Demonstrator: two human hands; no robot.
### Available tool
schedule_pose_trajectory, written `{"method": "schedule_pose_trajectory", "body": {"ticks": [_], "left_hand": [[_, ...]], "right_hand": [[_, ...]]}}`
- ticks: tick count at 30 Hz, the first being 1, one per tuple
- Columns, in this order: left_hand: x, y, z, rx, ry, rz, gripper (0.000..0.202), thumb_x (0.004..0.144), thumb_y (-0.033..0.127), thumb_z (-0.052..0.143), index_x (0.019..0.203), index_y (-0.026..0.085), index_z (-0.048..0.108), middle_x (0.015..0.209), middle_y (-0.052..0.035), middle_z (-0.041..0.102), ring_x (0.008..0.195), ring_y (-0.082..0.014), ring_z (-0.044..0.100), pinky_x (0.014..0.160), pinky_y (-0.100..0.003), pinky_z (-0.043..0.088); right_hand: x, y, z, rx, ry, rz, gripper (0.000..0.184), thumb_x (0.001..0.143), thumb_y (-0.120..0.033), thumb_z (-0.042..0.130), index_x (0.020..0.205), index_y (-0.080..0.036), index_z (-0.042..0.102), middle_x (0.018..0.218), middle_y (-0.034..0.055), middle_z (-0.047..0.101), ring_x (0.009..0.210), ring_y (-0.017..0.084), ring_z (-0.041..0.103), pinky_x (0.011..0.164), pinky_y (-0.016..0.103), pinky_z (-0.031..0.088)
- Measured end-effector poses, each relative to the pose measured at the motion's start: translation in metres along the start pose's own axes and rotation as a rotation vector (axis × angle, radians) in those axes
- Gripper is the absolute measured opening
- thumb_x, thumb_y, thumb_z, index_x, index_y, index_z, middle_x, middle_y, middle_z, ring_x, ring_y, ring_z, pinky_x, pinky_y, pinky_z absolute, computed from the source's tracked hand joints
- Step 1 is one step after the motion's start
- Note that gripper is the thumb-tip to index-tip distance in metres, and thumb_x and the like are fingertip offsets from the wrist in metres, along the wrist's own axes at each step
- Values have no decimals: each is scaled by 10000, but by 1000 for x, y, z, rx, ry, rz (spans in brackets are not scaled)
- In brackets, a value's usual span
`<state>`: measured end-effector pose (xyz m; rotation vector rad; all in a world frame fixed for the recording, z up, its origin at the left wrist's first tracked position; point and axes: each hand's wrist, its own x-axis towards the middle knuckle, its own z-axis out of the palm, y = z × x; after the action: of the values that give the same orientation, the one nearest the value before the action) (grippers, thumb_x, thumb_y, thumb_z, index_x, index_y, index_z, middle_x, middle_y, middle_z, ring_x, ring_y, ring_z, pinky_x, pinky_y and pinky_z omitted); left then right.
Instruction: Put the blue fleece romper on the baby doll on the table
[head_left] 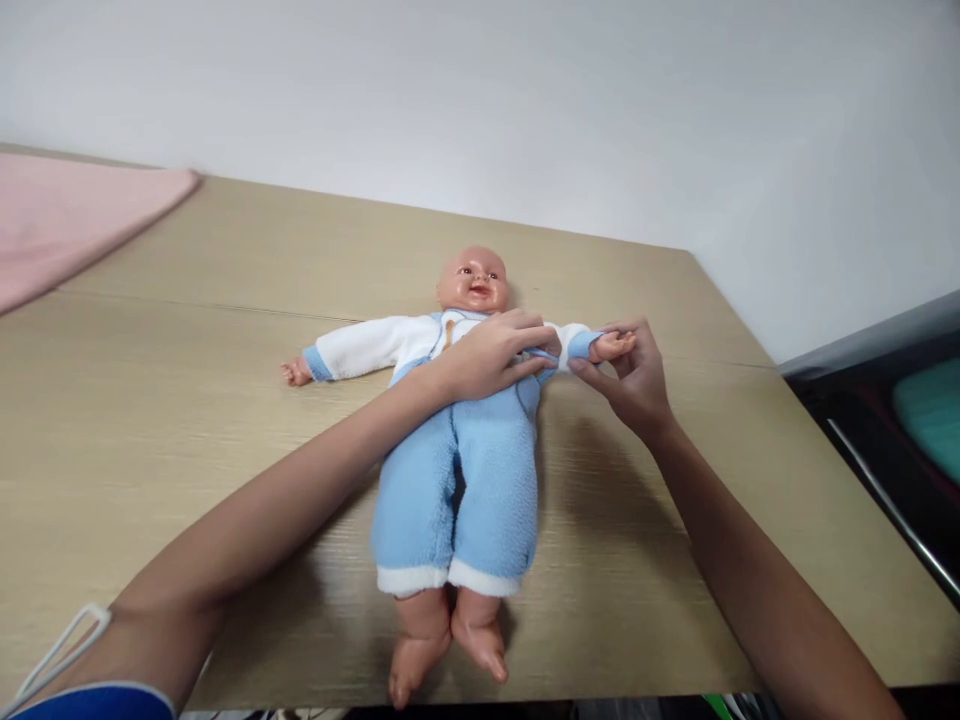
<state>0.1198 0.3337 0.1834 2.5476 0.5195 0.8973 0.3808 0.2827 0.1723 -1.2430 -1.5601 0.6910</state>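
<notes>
A baby doll point(457, 480) in a blue and white fleece outfit lies on its back, its head toward the wall and its bare feet toward me. My left hand point(502, 355) reaches across the doll's chest, with its fingers closed on the outfit near the armpit on the right side of the view. My right hand point(634, 380) pinches the blue cuff point(582, 345) of the sleeve on that same side, beside the doll's small hand. The doll's other arm stretches out to the left, its white sleeve point(367, 345) ending in a blue cuff.
The doll rests on a wooden table point(225, 400) that meets a pale wall point(480, 110). A pink cloth point(82, 215) covers the far left corner. Past the table's right edge stands a dark object with a teal part point(930, 410).
</notes>
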Motion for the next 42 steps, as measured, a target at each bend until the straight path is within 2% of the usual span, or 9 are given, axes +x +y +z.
{"method": "schedule_pose_trajectory", "body": {"ticks": [6, 12, 19, 24, 26, 28, 33, 38, 42], "left_hand": [[-3, 1, -7, -52, 47, 111, 335, 1170, 455, 524, 1190, 219, 761, 1162, -124, 756, 1114, -271, 692, 1018, -391, 518], [-6, 6, -3, 7, 199, 177, 303, 1157, 433, 564, 1153, 254, 808, 1135, -116, 780, 1071, -259, 716, 986, -409, 536], [0, 11, -7, -263, 354, 4, 220, 1047, 420, 743, 973, 213, 760, 974, -64, 744, 923, -218, 680, 893, -376, 544], [6, 5, -4, -429, 276, -276, 361, 1033, 558, 708, 962, 205, 677, 960, -43, 744, 895, -203, 671, 835, -344, 536], [7, 2, -2, -399, 241, -296, 361, 1055, 559, 665, 967, 209, 652, 967, -43, 737, 892, -201, 661, 832, -346, 529], [7, -1, 0, -302, 217, -244, 336, 1071, 529, 646, 961, 213, 632, 986, -52, 733, 910, -210, 653, 863, -366, 521], [5, -4, 3, -7, 106, -153, 332, 1081, 512, 602, 947, 209, 622, 988, -88, 688, 958, -269, 632, 886, -429, 493], [3, -8, 6, 62, 80, -173, 76, 973, 299, 571, 972, 224, 577, 1085, -120, 689, 1021, -286, 658, 956, -449, 536], [3, -10, 9, 41, 89, -250, 65, 1014, 306, 532, 992, 245, 526, 1009, -97, 717, 928, -269, 675, 850, -422, 529]], "right_hand": [[25, -2, 9, -4, -25, -43, 550, 778, -535, 966, 1043, -291, 550, 982, 4, 688, 962, 246, 720, 927, 413, 612], [17, -13, 31, -138, -136, -118, 500, 775, -535, 928, 1001, -290, 555, 993, 33, 750, 942, 266, 724, 922, 417, 601], [2, -21, 34, -270, -250, -208, 255, 894, -441, 817, 965, -302, 616, 988, 46, 705, 971, 301, 678, 962, 467, 566], [-15, -22, 26, -153, -347, -195, 206, 958, -461, 752, 1084, -318, 676, 1188, 95, 731, 1207, 358, 671, 1150, 555, 513], [-24, -18, 30, -8, -318, -74, 282, 945, -535, 752, 1118, -324, 679, 1215, 82, 722, 1249, 355, 664, 1178, 555, 506], [-32, -14, 38, 210, -253, 77, 309, 942, -589, 719, 1067, -315, 651, 1121, 59, 707, 1149, 327, 685, 1112, 523, 547], [-37, -3, 56, 677, -126, 339, 238, 947, -481, 685, 914, -280, 562, 921, 16, 602, 868, 236, 615, 893, 405, 580], [-34, 7, 65, 704, 19, 379, 308, 889, -491, 775, 846, -268, 567, 845, -12, 570, 784, 193, 572, 782, 329, 563], [-34, 16, 71, 602, 98, 349, 371, 874, -564, 859, 905, -285, 616, 856, -37, 590, 773, 163, 561, 726, 270, 534]]}}
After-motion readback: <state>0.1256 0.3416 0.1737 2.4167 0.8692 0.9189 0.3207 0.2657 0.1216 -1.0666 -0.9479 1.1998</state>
